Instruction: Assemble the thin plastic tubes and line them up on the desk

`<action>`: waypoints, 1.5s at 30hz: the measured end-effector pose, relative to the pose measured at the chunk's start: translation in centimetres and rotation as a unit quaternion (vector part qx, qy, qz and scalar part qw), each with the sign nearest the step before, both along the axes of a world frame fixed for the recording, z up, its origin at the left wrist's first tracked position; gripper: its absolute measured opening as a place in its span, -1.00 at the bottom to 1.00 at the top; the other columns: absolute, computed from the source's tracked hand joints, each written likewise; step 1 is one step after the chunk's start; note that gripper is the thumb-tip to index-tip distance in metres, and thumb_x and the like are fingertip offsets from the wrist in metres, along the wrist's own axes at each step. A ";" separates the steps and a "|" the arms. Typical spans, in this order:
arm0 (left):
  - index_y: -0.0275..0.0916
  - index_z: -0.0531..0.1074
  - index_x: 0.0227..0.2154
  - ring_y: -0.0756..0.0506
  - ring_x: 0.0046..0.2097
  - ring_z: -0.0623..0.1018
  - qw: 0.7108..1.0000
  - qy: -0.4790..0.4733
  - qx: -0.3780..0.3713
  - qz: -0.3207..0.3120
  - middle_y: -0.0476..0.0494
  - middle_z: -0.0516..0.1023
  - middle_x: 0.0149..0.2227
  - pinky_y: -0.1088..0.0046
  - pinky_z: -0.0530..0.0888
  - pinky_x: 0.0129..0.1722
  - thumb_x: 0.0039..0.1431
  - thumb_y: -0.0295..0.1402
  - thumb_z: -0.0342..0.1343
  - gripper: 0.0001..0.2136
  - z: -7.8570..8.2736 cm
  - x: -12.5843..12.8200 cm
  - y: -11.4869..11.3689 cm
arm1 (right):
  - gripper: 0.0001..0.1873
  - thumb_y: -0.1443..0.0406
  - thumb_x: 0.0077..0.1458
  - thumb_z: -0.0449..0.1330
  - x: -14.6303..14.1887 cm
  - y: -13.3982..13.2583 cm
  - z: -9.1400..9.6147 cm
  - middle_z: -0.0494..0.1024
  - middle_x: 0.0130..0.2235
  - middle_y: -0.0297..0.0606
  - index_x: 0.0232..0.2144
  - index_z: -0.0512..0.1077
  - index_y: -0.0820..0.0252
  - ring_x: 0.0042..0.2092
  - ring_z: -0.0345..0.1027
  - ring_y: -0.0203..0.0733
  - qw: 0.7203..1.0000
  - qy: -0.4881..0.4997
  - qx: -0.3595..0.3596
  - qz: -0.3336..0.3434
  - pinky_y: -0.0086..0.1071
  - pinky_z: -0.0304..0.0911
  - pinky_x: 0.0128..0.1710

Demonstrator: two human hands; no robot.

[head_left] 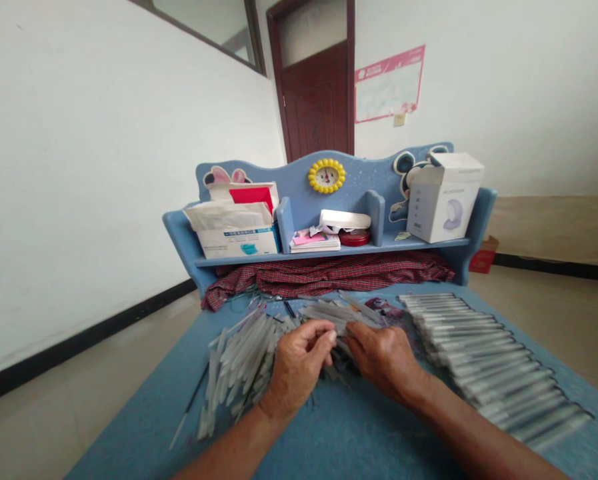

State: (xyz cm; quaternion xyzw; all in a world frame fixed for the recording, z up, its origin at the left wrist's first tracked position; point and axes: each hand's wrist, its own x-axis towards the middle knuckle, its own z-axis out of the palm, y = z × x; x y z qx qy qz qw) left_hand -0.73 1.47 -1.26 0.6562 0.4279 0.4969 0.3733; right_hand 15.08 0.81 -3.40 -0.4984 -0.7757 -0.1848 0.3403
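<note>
My left hand is closed in a pinch, thumb against index finger; whatever lies between them is too small to make out. Close beside it, my right hand has its fingers curled down at the edge of a heap of translucent plastic sleeves, and its fingertips are partly hidden. To the left of my left hand spreads another pile of translucent sleeves. A thin dark rod with a pale end lies left of that pile. At the right, stacked sleeves with dark rods in them form a neat slanting row.
A blue table bears everything. Along its back runs a blue shelf with a mask box, a white carton, a red round tin and a yellow flower clock. Red checked cloth is bunched beneath.
</note>
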 end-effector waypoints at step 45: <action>-0.27 0.44 -0.33 0.02 -0.56 0.45 0.987 0.147 0.062 -0.028 0.06 0.41 -0.66 0.54 0.37 -0.47 0.07 -0.39 0.01 -0.85 0.2 -0.4 0.1 | -0.87 0.39 0.07 0.03 0.3 -0.6 1.2 0.52 -0.54 -0.40 -0.38 0.37 0.13 -0.57 0.37 -0.25 0.993 -0.106 -0.052 -0.014 -0.36 -0.15 -0.61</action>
